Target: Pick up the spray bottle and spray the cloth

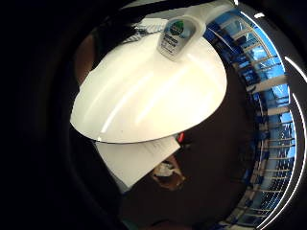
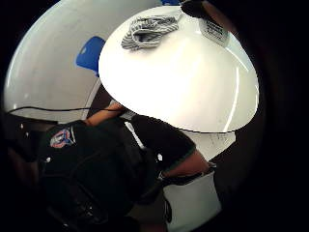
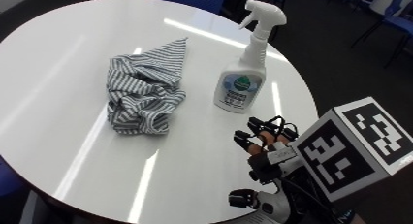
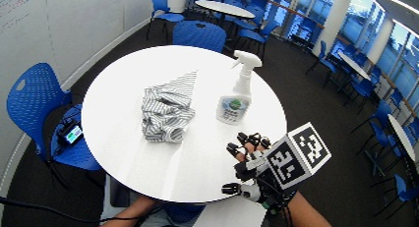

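Item one: a round white glossy table (image 3: 77, 151), which I am sitting at, with light streaks reflecting across its top.

Item two: a white plastic spray bottle (image 3: 246, 73) with a white trigger head and a blue-and-green label, standing upright on the table toward its far right side. It is showing too in the little finger side palm view (image 1: 176, 34), standing at the table's rim, and part of its label in the thumb side palm view (image 2: 213, 30).

Item three: a grey-and-white striped cloth (image 3: 143, 94), lying crumpled in a heap on the table to the left of the bottle, near it but not touching, one pointed corner reaching toward the far edge. It is also showing in the thumb side palm view (image 2: 147, 30) and in the wide outside view (image 4: 167, 114).

Item four: my right hand in the black glove (image 3: 268, 151), hovering over the near right edge of the table, on my side of the bottle and apart from it. Its fingers (image 3: 258, 132) are hanging relaxed and slightly spread, pointing toward the bottle, and I am holding nothing in them.

Item five: blue plastic chairs (image 4: 36, 101) standing around the table, and more tables and chairs filling the room behind.
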